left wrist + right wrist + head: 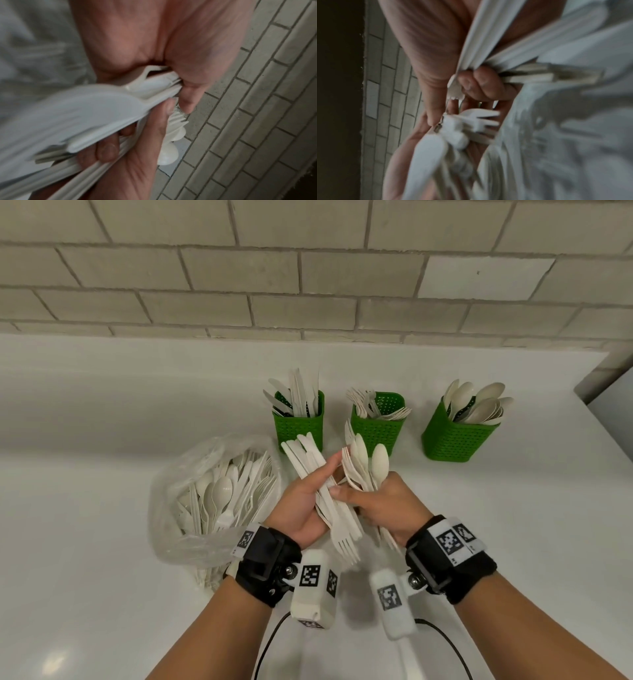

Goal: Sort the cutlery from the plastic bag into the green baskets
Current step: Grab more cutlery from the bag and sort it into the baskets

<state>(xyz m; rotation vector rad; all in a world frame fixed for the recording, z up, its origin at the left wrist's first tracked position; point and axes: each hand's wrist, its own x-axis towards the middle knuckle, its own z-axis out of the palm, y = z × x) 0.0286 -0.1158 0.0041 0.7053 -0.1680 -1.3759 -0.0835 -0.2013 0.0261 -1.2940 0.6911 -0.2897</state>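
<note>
Plastic bag (212, 494): left of the middle basket (376, 422), cutlery inside.
Left hand (308, 501): fingers closed around knives (305, 457), blades toward the knife basket (298, 422) just behind.
Right hand (387, 501): grips spoons and forks (366, 463), heads up; the spoon basket (459, 433) is farther right.

The head view looks down and forward over the desk (102, 542) toward the brick wall (308, 285). Both wrist views sit very close along the palms, blurred, sharing the held cutlery (154, 86) and that wall.
</note>
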